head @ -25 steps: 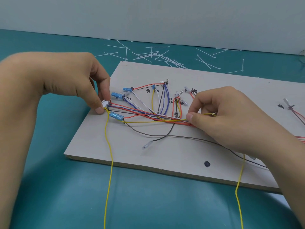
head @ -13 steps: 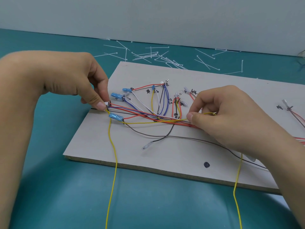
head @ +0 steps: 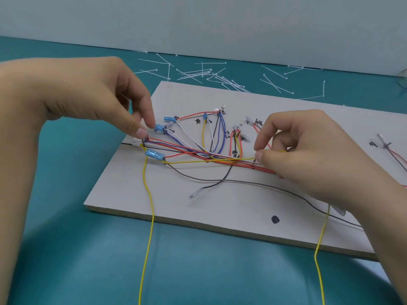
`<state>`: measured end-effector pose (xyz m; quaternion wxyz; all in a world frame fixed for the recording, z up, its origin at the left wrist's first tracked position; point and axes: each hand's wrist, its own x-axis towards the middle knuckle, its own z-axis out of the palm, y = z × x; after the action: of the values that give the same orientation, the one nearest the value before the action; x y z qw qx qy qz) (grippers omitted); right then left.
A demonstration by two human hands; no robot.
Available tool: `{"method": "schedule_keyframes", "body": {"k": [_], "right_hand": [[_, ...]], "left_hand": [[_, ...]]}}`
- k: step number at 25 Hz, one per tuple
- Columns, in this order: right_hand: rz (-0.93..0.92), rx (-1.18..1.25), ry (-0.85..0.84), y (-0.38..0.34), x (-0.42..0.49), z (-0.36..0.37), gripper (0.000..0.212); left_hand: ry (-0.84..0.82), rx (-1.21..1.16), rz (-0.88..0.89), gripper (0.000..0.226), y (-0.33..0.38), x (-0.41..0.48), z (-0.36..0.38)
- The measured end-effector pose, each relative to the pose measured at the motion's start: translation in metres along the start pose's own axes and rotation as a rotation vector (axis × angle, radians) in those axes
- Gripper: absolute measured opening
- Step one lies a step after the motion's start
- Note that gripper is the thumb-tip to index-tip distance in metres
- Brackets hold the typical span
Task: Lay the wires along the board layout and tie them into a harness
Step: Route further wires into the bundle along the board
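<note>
Far left, our left hand (head: 94,100) hovers over the left edge of the board (head: 132,194). Its thumb and forefinger tips are close together just above the white connector (head: 134,143). The forefinger sits right beside a blue terminal sleeve (head: 159,129), but we cannot tell whether the 2 fingertips pinch anything.

The yellow wire (head: 152,214) climbs from the bottom of the view, over the teal table (head: 66,260) and onto the board. It bends by the connector, then runs rightwards across the wire bundle (head: 193,150) of red, blue, white and brown strands laid on the board. Nearer us, a loose brown wire (head: 220,182) ends in a clear terminal.

Further right, our right hand (head: 319,157) clamps the yellow wire between thumb and forefinger. A 2nd run of it drops from beneath that hand, off the board's near edge. Beyond the board, white cable ties (head: 198,73) lie scattered.
</note>
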<state>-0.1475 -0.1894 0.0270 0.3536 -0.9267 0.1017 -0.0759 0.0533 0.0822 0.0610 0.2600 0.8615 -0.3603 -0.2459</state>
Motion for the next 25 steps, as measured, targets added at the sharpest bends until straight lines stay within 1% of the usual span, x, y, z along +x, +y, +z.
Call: {"method": "schedule_keyframes", "body": {"k": [2, 4, 7, 8, 10, 11, 12, 14, 17, 21, 25], "right_hand": [[-0.02, 0.114, -0.027, 0.001, -0.001, -0.002, 0.023], [-0.045, 0.295, -0.122, -0.001, -0.003, -0.005, 0.02], [-0.123, 0.635, -0.369, -0.004, -0.008, -0.012, 0.008], [-0.167, 0.732, -0.462, -0.005, -0.01, -0.014, 0.008], [-0.257, 0.848, -0.636, -0.007, -0.012, -0.016, 0.013], [-0.288, 0.884, -0.684, -0.007, -0.012, -0.015, 0.016], [-0.307, 0.921, -0.686, -0.006, -0.012, -0.014, 0.017], [-0.318, 0.993, -0.578, -0.005, -0.01, -0.011, 0.014], [-0.304, 0.966, -0.346, -0.004, -0.007, -0.012, 0.015], [-0.191, 0.867, -0.214, -0.004, -0.005, -0.013, 0.013], [-0.046, 0.722, -0.06, -0.003, -0.001, -0.011, 0.011]], "left_hand": [[-0.082, -0.005, 0.033, 0.061, 0.007, 0.001, 0.007], [-0.162, 0.053, 0.016, 0.054, 0.011, 0.0, 0.012], [-0.178, 0.125, -0.01, 0.045, 0.013, 0.002, 0.014], [-0.183, 0.132, -0.012, 0.044, 0.014, 0.002, 0.015], [-0.204, 0.129, -0.026, 0.043, 0.014, 0.002, 0.017], [-0.213, 0.121, -0.04, 0.042, 0.014, 0.002, 0.018], [-0.218, 0.113, -0.056, 0.043, 0.014, 0.001, 0.018], [-0.221, 0.112, -0.082, 0.045, 0.015, -0.001, 0.017], [-0.243, 0.096, -0.093, 0.051, 0.012, -0.004, 0.011], [-0.275, 0.087, -0.077, 0.046, 0.008, -0.005, 0.004], [-0.26, 0.084, -0.087, 0.056, 0.005, -0.004, 0.004]]}}
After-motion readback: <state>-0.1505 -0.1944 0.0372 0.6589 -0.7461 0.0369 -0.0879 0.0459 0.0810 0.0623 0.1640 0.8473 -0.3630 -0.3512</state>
